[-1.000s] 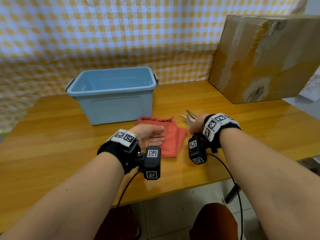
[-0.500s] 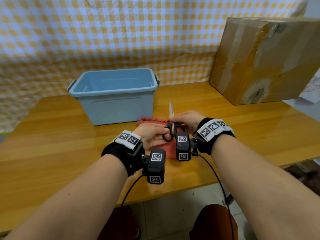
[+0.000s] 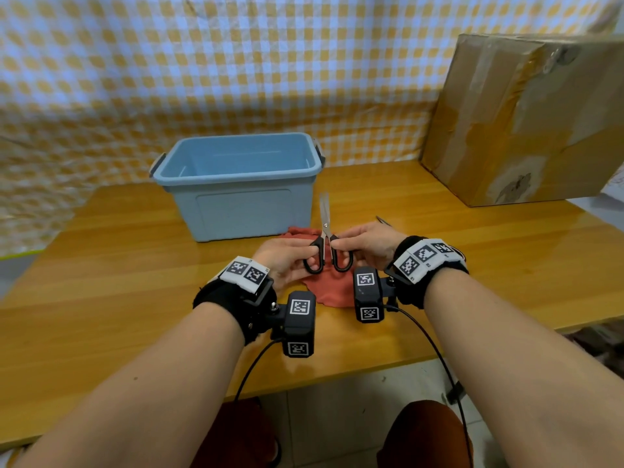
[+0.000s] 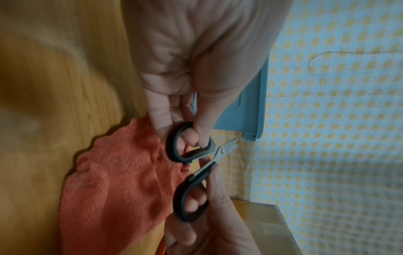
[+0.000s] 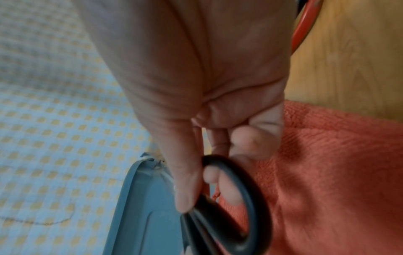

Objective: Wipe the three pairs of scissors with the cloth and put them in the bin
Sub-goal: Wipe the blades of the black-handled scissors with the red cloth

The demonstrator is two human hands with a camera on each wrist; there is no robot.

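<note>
Scissors (image 3: pixel 326 246) held upright between both hands, above the cloth (image 3: pixel 329 288): black plastic loop handles, smooth and oval, short bright steel blades closed together and pointing toward the bin (image 3: pixel 236 184). Left hand (image 3: pixel 287 261) pinches the left loop, thumb over the rim and a fingertip through the hole; right hand (image 3: pixel 366 244) grips the right loop the same way, thumb pressed along its outer edge. Both hands are closed on the handles.

Cloth is orange-red terry, nubby and rumpled, with a wavy edge, lying flat on the table (image 3: pixel 118 265) just in front of the bin. Table is glossy yellow wood with visible grain. Bin is pale blue plastic, rectangular, with a rolled lip and grey latch handles at the ends; nothing shows inside it.

Behind the right hand a thin metal tip (image 3: pixel 383 220) shows on the table, mostly hidden by the knuckles. Right wrist view catches an orange-red curved handle (image 5: pixel 305 22) at the top edge. Taped cardboard box (image 3: pixel 526 119) stands far right; yellow-checked sheet (image 3: pixel 202 62) hangs behind
</note>
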